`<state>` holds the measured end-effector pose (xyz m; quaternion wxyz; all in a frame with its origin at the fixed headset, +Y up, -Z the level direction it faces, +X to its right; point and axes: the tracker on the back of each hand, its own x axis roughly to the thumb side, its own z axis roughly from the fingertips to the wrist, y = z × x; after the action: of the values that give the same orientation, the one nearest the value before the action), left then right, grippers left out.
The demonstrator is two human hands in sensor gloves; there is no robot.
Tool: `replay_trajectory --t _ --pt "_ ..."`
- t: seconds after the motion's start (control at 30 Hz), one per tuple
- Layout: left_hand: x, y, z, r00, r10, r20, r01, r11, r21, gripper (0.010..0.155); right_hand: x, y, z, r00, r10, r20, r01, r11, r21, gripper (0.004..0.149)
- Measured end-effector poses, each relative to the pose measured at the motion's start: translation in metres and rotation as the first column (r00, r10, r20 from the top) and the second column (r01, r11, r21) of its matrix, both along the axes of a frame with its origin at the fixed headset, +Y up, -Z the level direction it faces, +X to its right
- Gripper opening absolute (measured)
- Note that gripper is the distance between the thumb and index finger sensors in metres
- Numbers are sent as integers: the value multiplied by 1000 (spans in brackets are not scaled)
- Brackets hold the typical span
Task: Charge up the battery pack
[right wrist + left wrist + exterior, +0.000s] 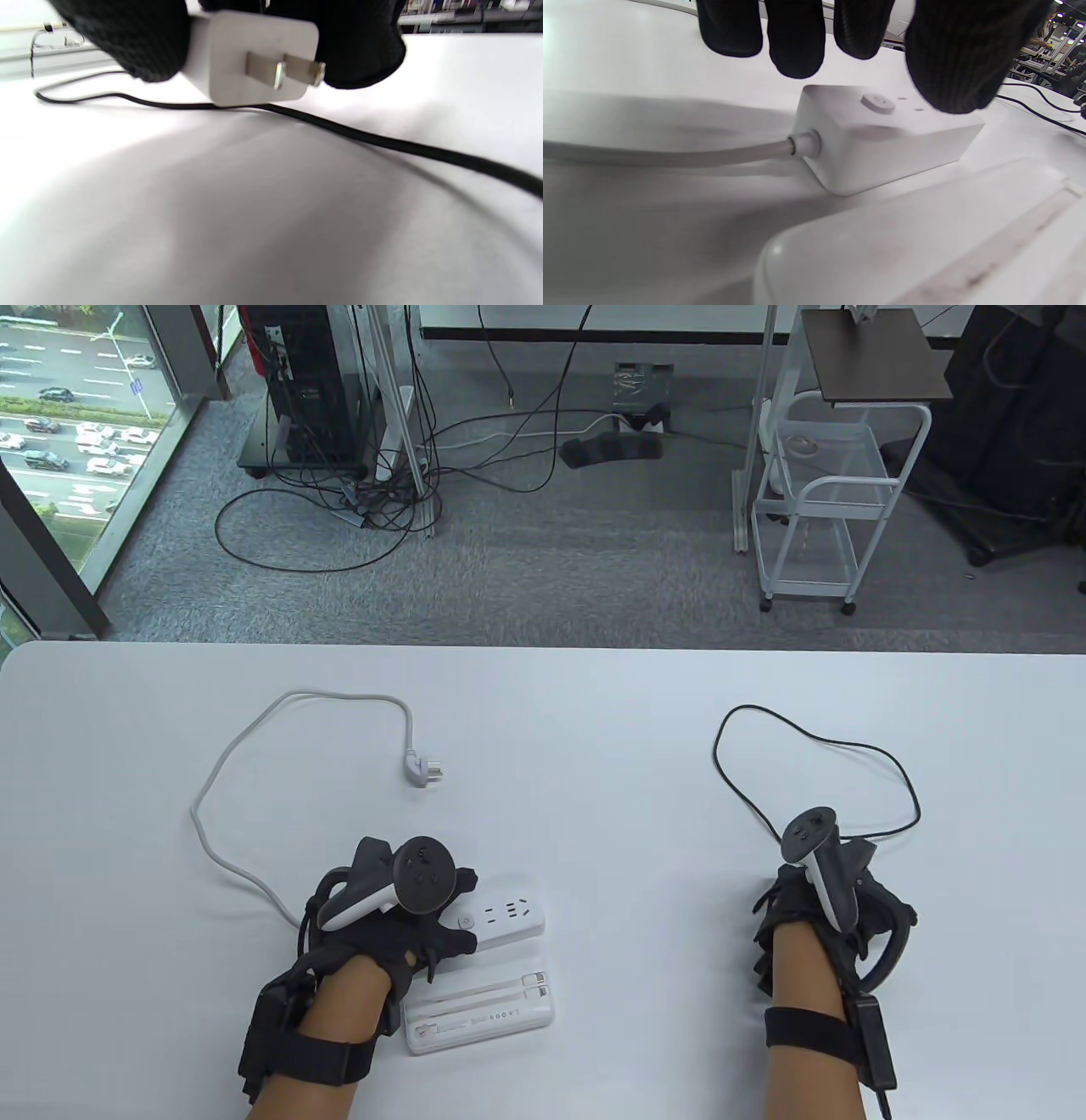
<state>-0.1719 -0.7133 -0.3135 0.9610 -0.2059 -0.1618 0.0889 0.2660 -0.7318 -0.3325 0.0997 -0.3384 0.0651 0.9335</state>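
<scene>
Battery pack (480,1011) flat at near table (594,712) edge, label print too small to read. Just beyond: power strip (506,918), under left hand (386,929), fingers (796,40) spread above, not gripping. Right hand (806,916) pinching white charger plug (254,57), prongs exposed, black cable (814,746) looped beyond. Open tabletop between hands.

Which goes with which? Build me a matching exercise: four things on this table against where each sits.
1 power strip
2 battery pack
3 charger plug
4 wall plug

a gripped by the right hand
b loose on the table, beyond both hands
c under the left hand
d nearest the table's front edge

Pairs: 1-c, 2-d, 3-a, 4-b
</scene>
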Motion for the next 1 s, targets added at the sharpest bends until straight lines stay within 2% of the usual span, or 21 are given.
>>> replay_trajectory --t 0.13,0.23,0.33,0.67,1.0 --pt "1 -2 0 1000 -7 7 7 1000 1 81 -2 10 8 988 -153 -30 155 982 108 61" --pt "2 -4 1 1000 -7 13 7 1000 -4 81 -9 17 12 944 -320 -82 331 923 198 60" --pt "2 -4 1 1000 -5 14 5 1000 -4 81 -19 22 11 897 -415 -151 440 871 218 59" --pt "3 -13 -1 1000 -11 21 11 1000 -13 79 -68 27 3 767 -516 -380 583 808 80 60" --pt "5 -15 1 1000 -12 28 12 1000 -8 79 -118 33 1 647 -525 -553 602 797 -52 60"
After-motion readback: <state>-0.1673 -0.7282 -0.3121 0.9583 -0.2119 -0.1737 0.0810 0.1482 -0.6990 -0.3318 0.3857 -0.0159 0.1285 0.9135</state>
